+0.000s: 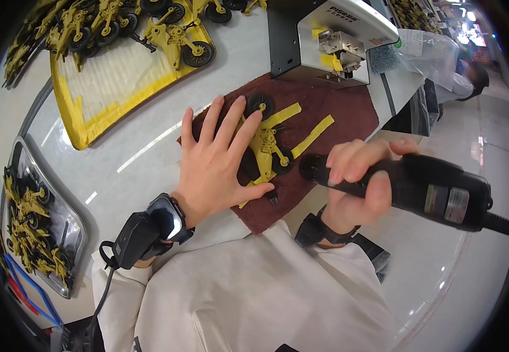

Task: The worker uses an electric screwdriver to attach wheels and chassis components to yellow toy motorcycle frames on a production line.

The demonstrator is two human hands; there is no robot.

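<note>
A small yellow toy motorcycle (264, 146) with black wheels lies on a dark red cloth (348, 108), partly hidden by my hand. My left hand (216, 152) is spread open over its left side, fingers stretched out, the thumb reaching along its near edge. Two yellow strips (313, 136) lie on the cloth beside the toy. In my right hand (360, 185) is a black corded handheld power tool (430, 190), gripped around its narrower front part. Its blunt nose points left toward the toy, a short way to the right of it.
A yellow-edged tray (99, 134) bears several yellow toy motorcycles at the back left. More lie in a metal tray (78, 234) at the left. A white and black machine (330, 41) with a metal fixture stands behind the cloth. A person (471, 82) sits at the far right.
</note>
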